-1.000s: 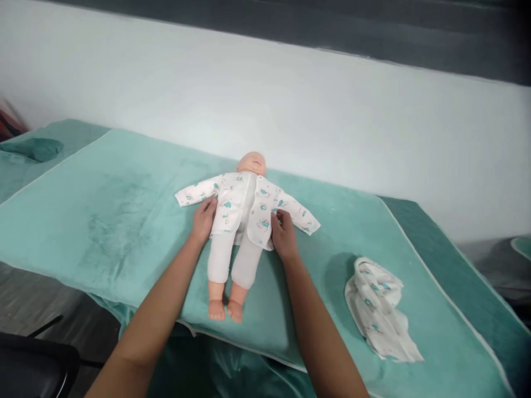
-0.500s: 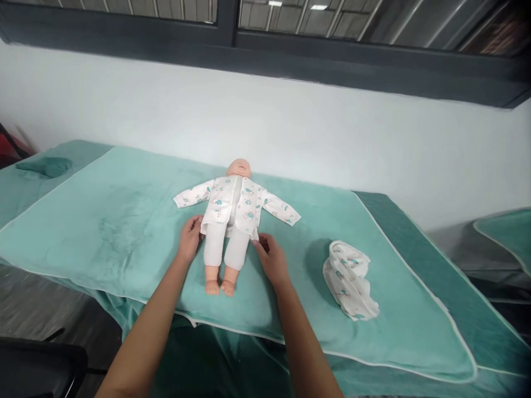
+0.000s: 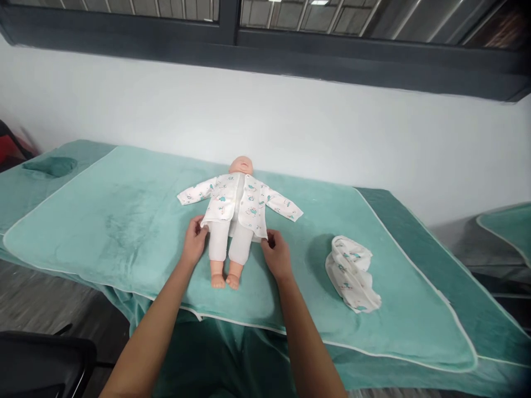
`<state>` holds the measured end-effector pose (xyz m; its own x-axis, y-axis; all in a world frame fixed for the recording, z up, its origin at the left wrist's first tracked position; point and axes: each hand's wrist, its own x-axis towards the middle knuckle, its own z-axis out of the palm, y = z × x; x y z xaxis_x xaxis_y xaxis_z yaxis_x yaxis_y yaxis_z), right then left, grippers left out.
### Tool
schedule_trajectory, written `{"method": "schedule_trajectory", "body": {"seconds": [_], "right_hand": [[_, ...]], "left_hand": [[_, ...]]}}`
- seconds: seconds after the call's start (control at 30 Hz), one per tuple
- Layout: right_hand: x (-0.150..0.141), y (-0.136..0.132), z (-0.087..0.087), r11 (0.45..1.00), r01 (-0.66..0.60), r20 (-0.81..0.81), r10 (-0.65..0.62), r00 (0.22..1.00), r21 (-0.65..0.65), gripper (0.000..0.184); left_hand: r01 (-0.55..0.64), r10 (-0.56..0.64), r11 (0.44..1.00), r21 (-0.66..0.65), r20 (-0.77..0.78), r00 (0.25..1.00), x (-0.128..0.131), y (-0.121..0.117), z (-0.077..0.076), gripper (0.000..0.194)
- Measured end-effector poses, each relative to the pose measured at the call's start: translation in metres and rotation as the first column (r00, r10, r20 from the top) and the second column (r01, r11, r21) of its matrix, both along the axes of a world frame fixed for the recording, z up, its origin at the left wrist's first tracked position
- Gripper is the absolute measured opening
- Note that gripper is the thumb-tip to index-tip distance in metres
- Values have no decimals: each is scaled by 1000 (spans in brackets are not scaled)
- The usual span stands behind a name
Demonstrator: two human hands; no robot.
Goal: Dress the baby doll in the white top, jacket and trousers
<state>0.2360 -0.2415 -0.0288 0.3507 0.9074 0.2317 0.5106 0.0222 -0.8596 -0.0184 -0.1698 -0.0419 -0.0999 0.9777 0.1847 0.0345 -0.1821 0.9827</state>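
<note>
A baby doll (image 3: 241,165) lies on its back on a teal towel (image 3: 103,221), head toward the wall. It wears a white printed jacket (image 3: 238,202), open down the front, and plain white trousers (image 3: 229,247). My left hand (image 3: 194,241) pinches the jacket's lower left hem beside the doll's hip. My right hand (image 3: 276,254) pinches the lower right hem on the other side. Both arms reach in from the bottom of the view.
A crumpled white printed cloth (image 3: 352,272) lies on the towel to the right of the doll. A dark teal bundle (image 3: 52,165) sits at the far left. The wall and a dark window frame (image 3: 265,44) stand behind. A black chair (image 3: 41,362) is at lower left.
The camera has tilted up and pulled back. Both hands slid from the jacket's sides down to its bottom hem and closed on the corners.
</note>
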Motion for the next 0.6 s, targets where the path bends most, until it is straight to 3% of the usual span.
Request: {"method": "schedule_trajectory", "body": {"seconds": [0.27, 0.37, 0.43, 0.5, 0.6], "right_hand": [[0, -11, 0, 1000, 24, 61, -23, 998, -19, 36], [8, -33, -5, 995, 69, 43, -72, 996, 66, 34], [19, -57, -7, 983, 122, 129, -140, 982, 135, 29], [34, -86, -7, 960, 183, 278, -240, 930, 214, 26], [61, -132, -3, 902, 321, 470, -425, 774, 288, 34]], "left_hand": [[-21, 26, 997, 74, -73, 997, -2, -3, 5, 29], [-58, 69, 991, 120, -91, 993, -3, -6, 8, 27], [-68, 83, 989, 130, -118, 990, -5, -9, 9, 23], [-72, 95, 988, 137, -169, 981, -8, -15, 9, 21], [-35, 53, 996, 85, -221, 974, -15, -29, 7, 22]]}}
